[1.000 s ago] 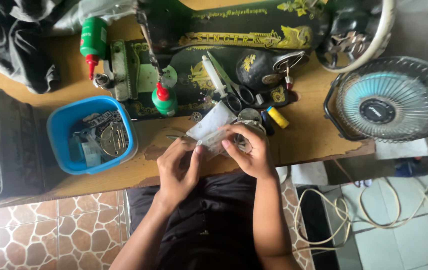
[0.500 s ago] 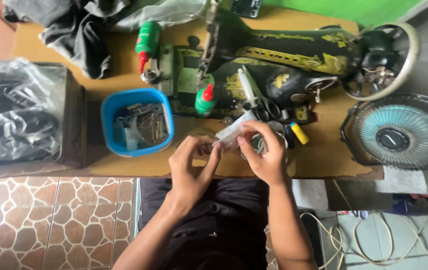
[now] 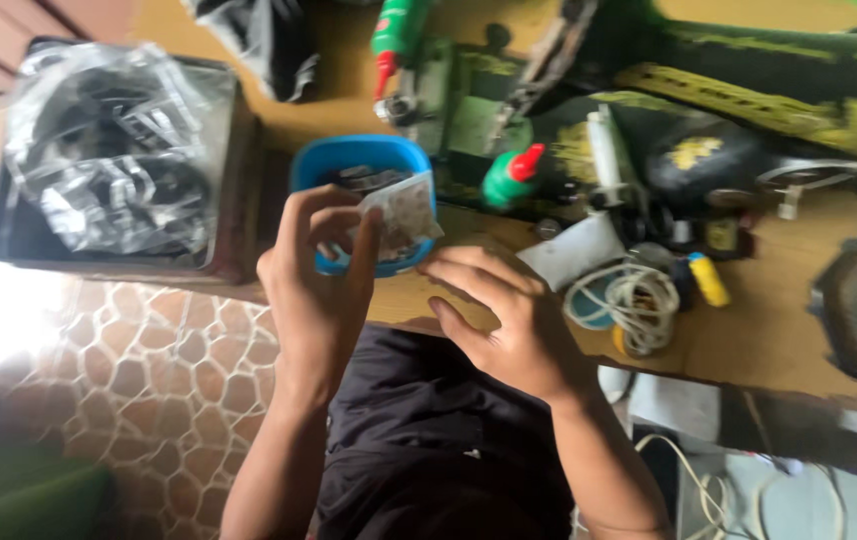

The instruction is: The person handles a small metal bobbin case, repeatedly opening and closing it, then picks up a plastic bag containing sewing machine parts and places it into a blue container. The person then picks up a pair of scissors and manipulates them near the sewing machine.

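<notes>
Two hands at work: both over the near edge of the wooden worktop [image 3: 429,300], above the person's dark lap.
Left hand [image 3: 319,290]: raised, fingers curled, pinching a small clear plastic packet [image 3: 404,215] by its lower edge; the packet looks to hold small dark bits, though blur hides what they are.
Right hand [image 3: 509,320]: spread flat, palm down, fingers fanned toward the packet but not touching it; it holds nothing.
Packet's place: held up just over the near rim of the blue tub [image 3: 359,165], which has metal parts in it.
Nearby: green bottle with red cap [image 3: 504,175], coil of pale cord [image 3: 629,300], yellow tube [image 3: 709,280], black sewing machine [image 3: 749,100] behind; box lined with crumpled plastic [image 3: 114,155] to the left.
Doing it well, by my judgement: keep the pinch firm at the packet's edge and the mouth upright so nothing spills; keep it over the tub; bring the free hand up to steady the other corner.
Risk: a one-point grip may let the packet twist and tip.
</notes>
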